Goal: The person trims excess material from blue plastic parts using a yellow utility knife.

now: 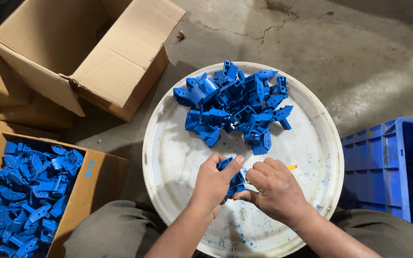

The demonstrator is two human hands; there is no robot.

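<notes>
A round white tray (311,143) lies on my lap and holds a heap of several blue plastic parts (235,105) at its far side. Over the near half of the tray, my left hand (213,184) grips one blue plastic part (233,174) between thumb and fingers. My right hand (276,191) is closed around a small tool with an orange tip (291,167), pressed against the same part. Fine blue shavings speckle the tray around both hands.
A cardboard box (94,179) at the left is full of several blue parts (25,191). An open empty cardboard box (96,57) stands behind it. A blue plastic crate (383,162) sits at the right on the cracked concrete floor (359,48).
</notes>
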